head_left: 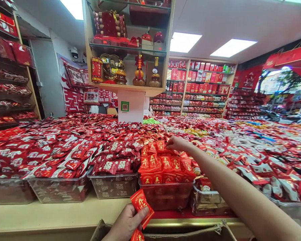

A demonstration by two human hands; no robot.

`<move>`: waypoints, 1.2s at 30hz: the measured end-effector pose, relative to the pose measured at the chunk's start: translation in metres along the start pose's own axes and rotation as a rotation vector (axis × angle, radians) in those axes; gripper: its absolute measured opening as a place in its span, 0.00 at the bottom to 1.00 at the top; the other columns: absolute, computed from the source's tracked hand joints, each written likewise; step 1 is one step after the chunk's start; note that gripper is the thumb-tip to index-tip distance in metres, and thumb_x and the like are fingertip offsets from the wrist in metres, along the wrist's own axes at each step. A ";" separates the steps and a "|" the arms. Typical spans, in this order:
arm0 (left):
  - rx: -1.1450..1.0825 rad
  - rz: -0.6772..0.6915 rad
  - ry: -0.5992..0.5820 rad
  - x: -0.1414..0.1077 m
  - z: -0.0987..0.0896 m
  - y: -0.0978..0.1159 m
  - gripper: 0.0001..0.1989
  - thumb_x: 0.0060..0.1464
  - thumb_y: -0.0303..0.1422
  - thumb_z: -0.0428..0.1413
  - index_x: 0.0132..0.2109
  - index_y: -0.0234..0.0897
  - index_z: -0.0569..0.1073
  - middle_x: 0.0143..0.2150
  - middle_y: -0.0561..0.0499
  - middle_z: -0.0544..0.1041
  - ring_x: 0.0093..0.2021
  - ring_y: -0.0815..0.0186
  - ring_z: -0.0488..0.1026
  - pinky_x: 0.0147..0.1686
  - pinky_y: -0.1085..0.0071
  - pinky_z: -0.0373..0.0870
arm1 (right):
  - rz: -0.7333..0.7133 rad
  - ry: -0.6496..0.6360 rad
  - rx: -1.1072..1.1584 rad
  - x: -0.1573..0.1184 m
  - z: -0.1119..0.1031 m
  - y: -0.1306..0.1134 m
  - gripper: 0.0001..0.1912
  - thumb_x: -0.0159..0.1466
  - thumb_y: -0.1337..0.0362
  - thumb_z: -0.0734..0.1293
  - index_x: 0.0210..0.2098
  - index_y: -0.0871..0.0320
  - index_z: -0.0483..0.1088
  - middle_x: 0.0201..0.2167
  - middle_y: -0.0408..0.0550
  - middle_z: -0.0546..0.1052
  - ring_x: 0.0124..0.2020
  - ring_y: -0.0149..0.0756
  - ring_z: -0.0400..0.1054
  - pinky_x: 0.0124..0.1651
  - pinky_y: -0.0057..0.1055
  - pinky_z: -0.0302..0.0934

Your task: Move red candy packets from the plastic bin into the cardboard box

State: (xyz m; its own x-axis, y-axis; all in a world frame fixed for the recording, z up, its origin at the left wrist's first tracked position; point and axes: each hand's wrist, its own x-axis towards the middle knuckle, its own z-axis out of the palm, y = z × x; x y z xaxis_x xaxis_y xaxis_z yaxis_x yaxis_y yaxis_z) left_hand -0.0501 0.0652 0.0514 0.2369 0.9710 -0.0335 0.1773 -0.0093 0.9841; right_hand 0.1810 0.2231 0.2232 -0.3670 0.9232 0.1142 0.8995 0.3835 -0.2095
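While our left hand (126, 222) grips red packets (141, 199) at six o'clock, our right hand (177, 144), curled, sits at one o'clock of the full tub (165, 197); we can't tell if it holds any

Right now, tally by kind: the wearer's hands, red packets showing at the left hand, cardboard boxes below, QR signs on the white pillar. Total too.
Hands: 2, left hand and right hand
Red packets at the left hand: 2, lower one cut off
Cardboard box: 1
QR sign: 1
Total: 6
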 end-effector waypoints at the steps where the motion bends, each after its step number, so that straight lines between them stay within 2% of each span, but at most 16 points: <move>1: -0.003 -0.006 -0.003 0.000 0.000 0.001 0.26 0.37 0.58 0.51 0.23 0.37 0.62 0.17 0.59 0.62 0.20 0.72 0.57 0.22 0.74 0.54 | -0.007 0.006 0.000 -0.001 0.000 -0.001 0.09 0.60 0.61 0.63 0.34 0.61 0.69 0.31 0.43 0.73 0.33 0.32 0.67 0.38 0.33 0.62; 8: -0.031 0.004 0.014 -0.002 0.001 0.000 0.24 0.38 0.56 0.53 0.23 0.37 0.62 0.17 0.59 0.61 0.20 0.73 0.55 0.22 0.74 0.52 | -0.008 0.016 0.020 -0.001 -0.001 0.003 0.08 0.58 0.62 0.64 0.31 0.61 0.70 0.27 0.41 0.73 0.30 0.30 0.68 0.36 0.32 0.62; 14: -0.038 0.013 -0.014 -0.001 0.001 0.001 0.24 0.40 0.56 0.52 0.23 0.37 0.62 0.18 0.59 0.61 0.20 0.73 0.55 0.22 0.74 0.53 | 0.014 0.030 0.058 0.002 0.003 0.007 0.09 0.60 0.61 0.62 0.34 0.61 0.69 0.29 0.43 0.73 0.29 0.29 0.67 0.34 0.30 0.62; 22: -0.050 0.023 0.046 -0.005 0.004 0.007 0.25 0.37 0.56 0.53 0.22 0.37 0.61 0.16 0.60 0.60 0.19 0.73 0.55 0.21 0.74 0.51 | 0.058 0.162 0.064 0.002 0.004 -0.006 0.13 0.61 0.57 0.60 0.32 0.62 0.67 0.26 0.42 0.70 0.26 0.28 0.65 0.30 0.29 0.60; 25: -0.041 0.016 0.016 -0.005 0.004 0.007 0.26 0.36 0.58 0.52 0.23 0.37 0.62 0.17 0.59 0.61 0.20 0.73 0.55 0.21 0.74 0.52 | 0.053 0.216 0.077 0.009 0.011 -0.010 0.10 0.57 0.60 0.65 0.33 0.62 0.66 0.27 0.43 0.71 0.27 0.29 0.64 0.30 0.28 0.59; 29: -0.029 0.034 -0.007 -0.004 0.002 0.003 0.25 0.40 0.56 0.51 0.24 0.37 0.62 0.18 0.59 0.61 0.20 0.73 0.56 0.21 0.74 0.52 | 0.049 0.326 0.115 0.012 0.011 -0.018 0.10 0.54 0.65 0.66 0.34 0.63 0.67 0.30 0.50 0.74 0.31 0.33 0.66 0.32 0.28 0.58; 31: -0.013 0.065 -0.039 -0.004 0.000 0.001 0.23 0.43 0.55 0.50 0.24 0.37 0.62 0.18 0.59 0.61 0.20 0.73 0.55 0.21 0.74 0.52 | 0.029 0.406 0.154 -0.002 0.009 -0.026 0.09 0.56 0.65 0.64 0.36 0.63 0.67 0.35 0.54 0.74 0.35 0.36 0.66 0.36 0.29 0.58; 33: 0.005 0.092 -0.089 -0.005 -0.002 0.001 0.23 0.45 0.53 0.49 0.22 0.36 0.61 0.17 0.58 0.61 0.19 0.73 0.55 0.21 0.75 0.51 | -0.014 0.478 0.208 -0.031 0.011 -0.038 0.10 0.60 0.63 0.59 0.38 0.62 0.66 0.37 0.53 0.73 0.38 0.35 0.66 0.39 0.29 0.57; 34: 0.008 0.101 -0.111 -0.005 -0.003 0.001 0.23 0.45 0.53 0.50 0.21 0.36 0.61 0.17 0.58 0.61 0.19 0.73 0.55 0.21 0.75 0.50 | -0.058 0.487 0.264 -0.050 0.016 -0.045 0.11 0.61 0.61 0.57 0.38 0.61 0.65 0.36 0.51 0.73 0.37 0.34 0.66 0.38 0.28 0.58; 36: 0.000 0.108 -0.147 -0.007 -0.004 0.002 0.22 0.45 0.51 0.52 0.21 0.35 0.62 0.18 0.58 0.61 0.20 0.74 0.55 0.21 0.75 0.51 | -0.178 0.417 0.420 -0.091 0.034 -0.060 0.13 0.62 0.58 0.56 0.35 0.59 0.66 0.30 0.47 0.74 0.31 0.32 0.67 0.33 0.27 0.59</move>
State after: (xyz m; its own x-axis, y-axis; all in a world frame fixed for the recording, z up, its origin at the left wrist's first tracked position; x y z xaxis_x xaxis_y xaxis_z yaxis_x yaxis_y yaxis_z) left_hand -0.0551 0.0595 0.0544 0.3915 0.9190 0.0469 0.1433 -0.1112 0.9834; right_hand 0.1526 0.1166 0.1922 -0.3028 0.7890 0.5346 0.6315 0.5862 -0.5075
